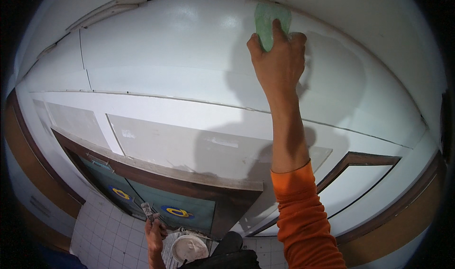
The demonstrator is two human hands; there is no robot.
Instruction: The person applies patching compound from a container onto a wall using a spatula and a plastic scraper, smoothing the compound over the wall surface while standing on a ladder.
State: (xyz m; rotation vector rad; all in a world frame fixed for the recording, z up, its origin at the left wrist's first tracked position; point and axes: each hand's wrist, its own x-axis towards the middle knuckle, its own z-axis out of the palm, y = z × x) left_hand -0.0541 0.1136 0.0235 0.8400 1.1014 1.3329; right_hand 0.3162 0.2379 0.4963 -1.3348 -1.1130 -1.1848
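Observation:
Raised high at the far side, my right hand grips a green plastic spreader. Its thin blade lies against the upper white wall panel, close to the panel's top edge. My index finger presses along the spreader's face. Much lower, my left hand is closed around a putty knife whose blade is smeared with pale filler and points upward. Beside that hand is a round white tub with whitish paste inside; part of what it stands on is hidden.
Under the panel runs a narrow seam, then grey patches with white smears. A brown door frame surrounds glass doors with blue and yellow round stickers. A brown-framed opening is at right. Light tiles cover the floor. Shadows of my arm fall on the wall.

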